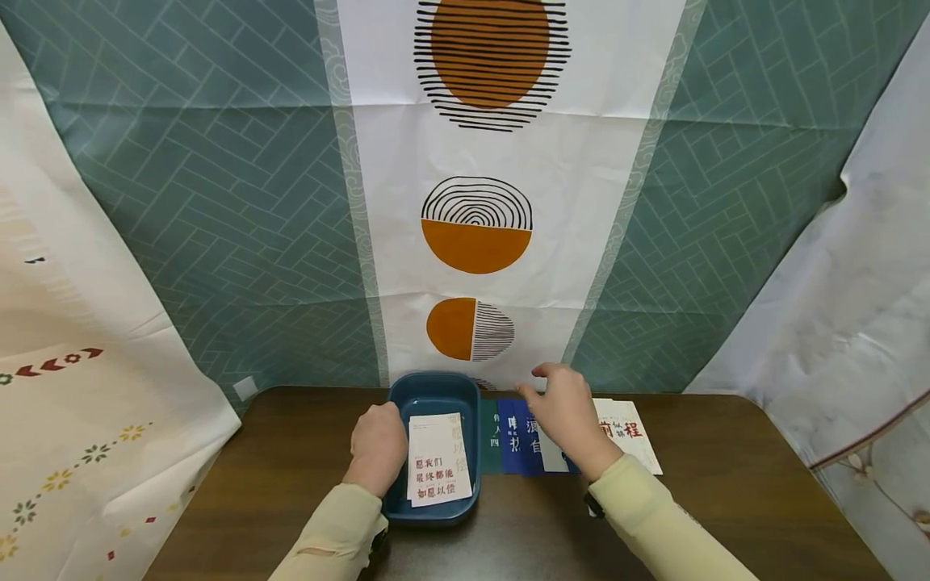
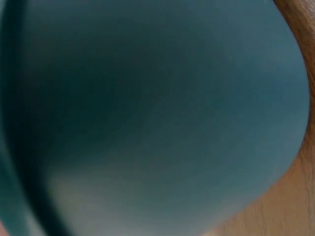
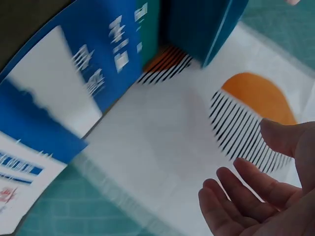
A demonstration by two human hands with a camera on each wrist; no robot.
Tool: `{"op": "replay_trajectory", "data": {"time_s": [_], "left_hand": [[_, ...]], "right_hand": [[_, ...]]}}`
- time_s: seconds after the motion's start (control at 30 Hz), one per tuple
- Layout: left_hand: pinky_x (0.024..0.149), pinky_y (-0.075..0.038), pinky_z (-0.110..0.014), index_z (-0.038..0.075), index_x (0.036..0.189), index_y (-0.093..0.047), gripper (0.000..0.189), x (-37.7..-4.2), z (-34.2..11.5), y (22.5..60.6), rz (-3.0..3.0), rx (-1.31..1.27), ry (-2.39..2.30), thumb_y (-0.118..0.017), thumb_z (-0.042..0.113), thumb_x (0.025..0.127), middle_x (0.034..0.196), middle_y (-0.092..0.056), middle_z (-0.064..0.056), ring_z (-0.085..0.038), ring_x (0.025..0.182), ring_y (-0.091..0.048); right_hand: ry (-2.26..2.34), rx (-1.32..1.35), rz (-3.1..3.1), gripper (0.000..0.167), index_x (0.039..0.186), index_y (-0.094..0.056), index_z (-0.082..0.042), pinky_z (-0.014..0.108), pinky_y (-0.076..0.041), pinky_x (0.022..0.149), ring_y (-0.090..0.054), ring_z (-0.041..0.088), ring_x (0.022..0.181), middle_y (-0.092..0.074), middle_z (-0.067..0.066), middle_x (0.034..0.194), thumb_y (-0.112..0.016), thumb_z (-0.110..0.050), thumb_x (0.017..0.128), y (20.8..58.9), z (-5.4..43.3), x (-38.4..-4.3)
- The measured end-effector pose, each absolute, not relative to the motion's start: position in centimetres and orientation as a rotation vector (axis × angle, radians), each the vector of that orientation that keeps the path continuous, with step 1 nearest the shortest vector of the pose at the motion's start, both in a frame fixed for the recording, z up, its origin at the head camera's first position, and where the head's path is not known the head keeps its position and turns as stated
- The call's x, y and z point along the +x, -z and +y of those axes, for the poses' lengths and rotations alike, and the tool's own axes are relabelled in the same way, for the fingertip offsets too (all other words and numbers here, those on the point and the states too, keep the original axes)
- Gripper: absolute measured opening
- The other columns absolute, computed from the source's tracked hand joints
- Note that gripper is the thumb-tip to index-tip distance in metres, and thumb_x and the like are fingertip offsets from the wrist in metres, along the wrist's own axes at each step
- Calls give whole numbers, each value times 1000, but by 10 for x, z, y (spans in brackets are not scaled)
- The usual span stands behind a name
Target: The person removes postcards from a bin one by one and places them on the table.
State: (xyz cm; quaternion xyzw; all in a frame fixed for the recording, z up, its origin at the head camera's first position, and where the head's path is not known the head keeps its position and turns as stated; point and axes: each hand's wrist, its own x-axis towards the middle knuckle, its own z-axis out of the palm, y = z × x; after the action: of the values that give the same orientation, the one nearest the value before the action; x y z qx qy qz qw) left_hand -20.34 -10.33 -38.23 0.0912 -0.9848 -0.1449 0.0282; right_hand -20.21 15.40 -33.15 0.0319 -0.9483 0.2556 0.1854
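Observation:
A dark blue plastic basin [image 1: 471, 452] stands on the table with several white cards [image 1: 439, 460] with red lettering inside it. My left hand [image 1: 379, 448] grips its left rim, the fingers curled. Close up, the basin's wall [image 2: 187, 108] fills most of the left wrist view, where the hand barely shows. My right hand [image 1: 570, 411] hovers above a row of cards to the right of the basin, thumb and fingers apart, holding nothing. In that row lie a green card [image 1: 491, 440], blue cards [image 1: 511, 436] and white cards [image 1: 632, 436] with red characters. The hand hides part of the row.
The brown wooden table [image 1: 697, 516] reaches back to a green and white patterned cloth [image 1: 475, 153] hanging behind it. White cloths [image 1: 87, 323] hang at both sides. The basin and the row of cards lie near the table's back edge.

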Motion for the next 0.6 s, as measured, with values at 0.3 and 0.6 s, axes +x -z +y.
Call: {"op": "replay_trajectory", "data": {"time_s": [0.3, 0.6], "left_hand": [[42, -49, -40, -5, 96, -67, 16, -202, -105, 383, -3028, 271, 450, -61, 4, 85, 81, -66, -21, -24, 52, -53], [46, -52, -46, -6, 93, -67, 17, -204, -107, 383, -3040, 230, 443, -67, 7, 82, 79, -67, -20, -24, 51, -57]], "right_hand": [[-733, 231, -2794, 52, 111, -64, -8, 38, -54, 81, -62, 22, 96, -66, 7, 108, -73, -45, 76, 336, 97, -192], [-753, 443, -2936, 64, 121, -59, -4, 42, -54, 83, -63, 24, 100, -63, 13, 117, -72, -48, 77, 355, 47, -184]]}}
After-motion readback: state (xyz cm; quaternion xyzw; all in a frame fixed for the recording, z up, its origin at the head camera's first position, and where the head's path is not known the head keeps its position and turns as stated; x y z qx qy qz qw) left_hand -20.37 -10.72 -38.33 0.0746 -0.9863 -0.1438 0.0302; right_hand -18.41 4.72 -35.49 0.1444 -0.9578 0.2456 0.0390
